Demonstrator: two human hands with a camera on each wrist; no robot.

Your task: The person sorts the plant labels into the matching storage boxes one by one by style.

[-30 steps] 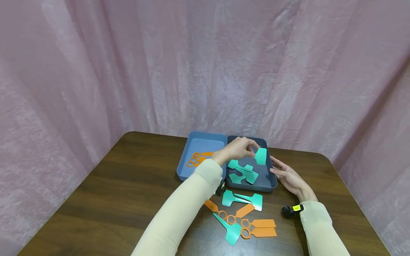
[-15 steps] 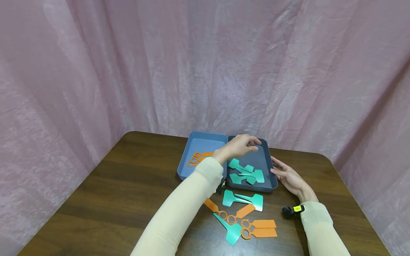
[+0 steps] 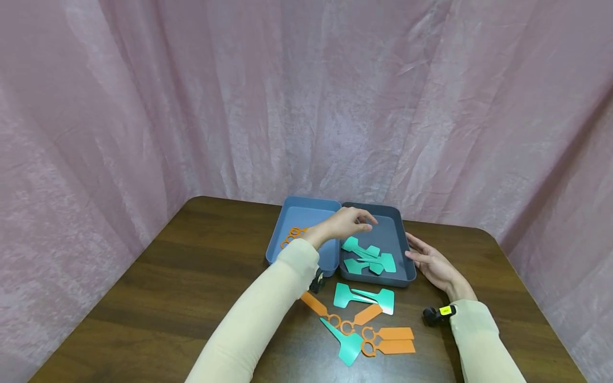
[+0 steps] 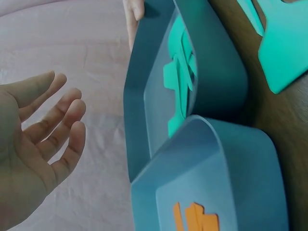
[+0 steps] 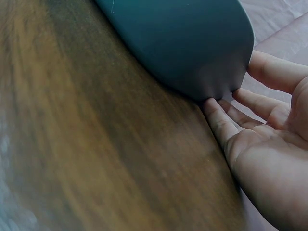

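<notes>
The teal tags (image 3: pixel 386 262) look thin and light, probably plastic: stiff enough to keep their shape, though the narrow stem may flex. Their smooth faces likely slide over one another, so the broad blade, pinched by its edges, seems the surer hold. The orange tags (image 4: pixel 210 223) look just as light; the ring at one end should give a fingertip purchase. Neither kind seems fragile.

Seen from the head, with 12 o'clock straight ahead, the left grip (image 3: pixel 342 224) hangs over the dark tray (image 3: pixel 389 234) near the blue tray (image 3: pixel 306 215), fingers spread, loosely curved and holding nothing. The teal heap lies inside the dark tray at 5 o'clock from it, well clear of the fingertips; the orange group lies in the blue tray toward 8 o'clock, partly hidden by the left sleeve (image 3: pixel 268 308). On the table (image 3: pixel 158 287), a lone teal tag (image 3: pixel 351 348) lies at 6 o'clock and an orange pair (image 3: pixel 396 347) at 5. The right grip (image 3: pixel 435 268) holds no tag; its extended fingertips touch the dark tray's outer wall at 10 o'clock.
</notes>
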